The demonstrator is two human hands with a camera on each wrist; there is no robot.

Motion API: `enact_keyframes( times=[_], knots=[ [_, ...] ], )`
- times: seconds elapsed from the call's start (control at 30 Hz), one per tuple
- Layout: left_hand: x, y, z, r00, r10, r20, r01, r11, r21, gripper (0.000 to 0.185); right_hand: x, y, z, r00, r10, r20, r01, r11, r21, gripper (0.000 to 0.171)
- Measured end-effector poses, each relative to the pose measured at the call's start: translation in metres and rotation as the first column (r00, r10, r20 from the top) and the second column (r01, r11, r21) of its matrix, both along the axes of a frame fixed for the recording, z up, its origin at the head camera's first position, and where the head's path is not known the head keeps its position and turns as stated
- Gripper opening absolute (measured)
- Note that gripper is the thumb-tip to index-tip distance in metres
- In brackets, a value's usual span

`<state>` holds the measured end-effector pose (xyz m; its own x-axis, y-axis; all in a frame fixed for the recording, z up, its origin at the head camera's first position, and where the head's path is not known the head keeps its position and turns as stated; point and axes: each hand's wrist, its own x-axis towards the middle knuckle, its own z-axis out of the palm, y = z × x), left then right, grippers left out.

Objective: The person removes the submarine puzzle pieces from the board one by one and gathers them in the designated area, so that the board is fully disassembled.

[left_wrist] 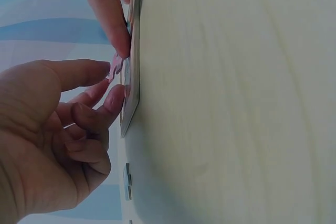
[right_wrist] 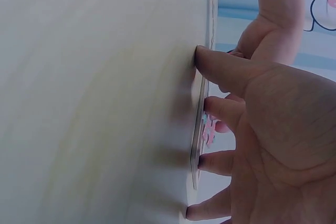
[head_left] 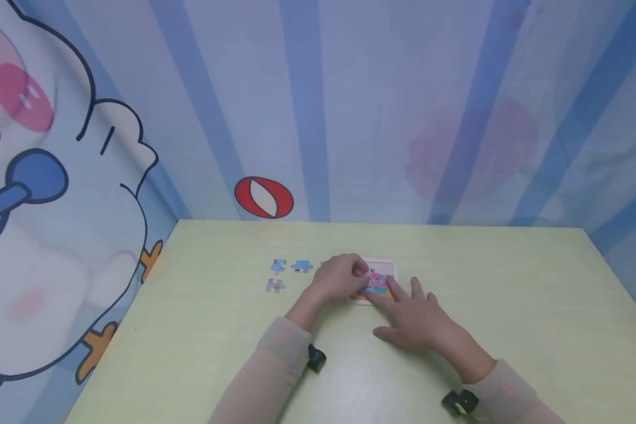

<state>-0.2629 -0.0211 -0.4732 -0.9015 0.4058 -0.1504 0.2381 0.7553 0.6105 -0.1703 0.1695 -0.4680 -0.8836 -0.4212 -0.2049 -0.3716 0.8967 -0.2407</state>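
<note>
Pale worktop [head_left: 519,306]; puzzle tray [head_left: 395,270]; at tray, left fingers [left_wrist: 79,74] pinch pink piece [left_wrist: 115,67]; right fingers [right_wrist: 220,162], spread, seemingly steady tray's edge.

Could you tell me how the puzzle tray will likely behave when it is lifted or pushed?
The puzzle tray is probably stiff, since its edge runs straight in the left wrist view. Looking thin, it may be light for its size. Its low, flat shape makes rolling or tipping unlikely when pushed; sliding seems likelier.
</note>
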Motion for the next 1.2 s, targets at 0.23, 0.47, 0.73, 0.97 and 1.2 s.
enact_keyframes(
  times=[0.23, 0.47, 0.73, 0.97, 1.2],
  knots=[
    [-0.001, 0.001, -0.002, 1.0, 0.005, -0.004, -0.005, 0.999, 0.037, 0.013, 0.0, 0.0, 0.0, 1.0, -0.002, 0.005, 0.002, 1.0, -0.002, 0.072],
    [-0.001, 0.001, -0.003, 0.999, 0.01, -0.038, -0.008, 0.999, 0.053, 0.011, 0.001, -0.001, 0.001, 1.0, 0.003, 0.0, -0.003, 1.0, 0.002, 0.072],
    [0.002, -0.004, 0.001, 0.998, 0.049, -0.033, -0.046, 0.996, 0.078, 0.011, 0.001, 0.0, 0.001, 1.0, -0.012, 0.02, 0.012, 1.0, 0.004, 0.071],
    [0.005, -0.02, 0.004, 0.996, 0.086, -0.015, -0.083, 0.989, 0.124, 0.014, 0.002, -0.001, 0.003, 1.0, -0.01, 0.013, 0.01, 1.0, -0.003, 0.071],
    [0.007, -0.046, 0.006, 0.991, 0.129, -0.036, -0.123, 0.983, 0.139, 0.016, 0.002, -0.001, 0.002, 1.0, -0.01, 0.009, 0.01, 1.0, 0.009, 0.072]
  ],
)
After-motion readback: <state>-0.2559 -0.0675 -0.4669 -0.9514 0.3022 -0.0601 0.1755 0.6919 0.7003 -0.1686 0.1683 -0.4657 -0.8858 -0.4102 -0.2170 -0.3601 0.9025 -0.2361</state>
